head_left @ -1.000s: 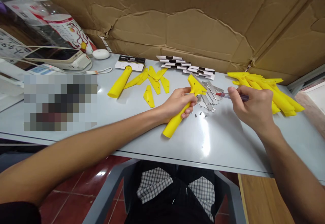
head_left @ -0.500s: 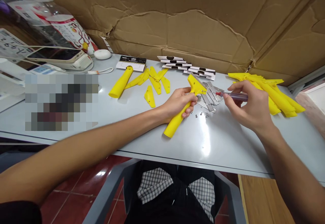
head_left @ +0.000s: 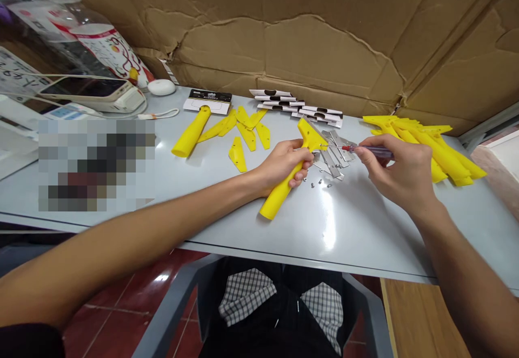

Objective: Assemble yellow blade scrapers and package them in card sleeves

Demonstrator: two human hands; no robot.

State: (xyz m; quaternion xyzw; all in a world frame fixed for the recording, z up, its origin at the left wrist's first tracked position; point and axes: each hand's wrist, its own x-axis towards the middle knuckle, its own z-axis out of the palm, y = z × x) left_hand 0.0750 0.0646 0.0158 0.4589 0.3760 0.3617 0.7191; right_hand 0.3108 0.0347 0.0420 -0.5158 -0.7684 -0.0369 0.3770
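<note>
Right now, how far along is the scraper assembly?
Done: the pile of yellow scrapers at right may be finished, but I can't see blades on them. In hand: the left hand grips a yellow scraper while the right hand holds a screwdriver at its head. Left: loose steel blades, small screws, yellow plastic pieces and stacked packaging cards.
</note>
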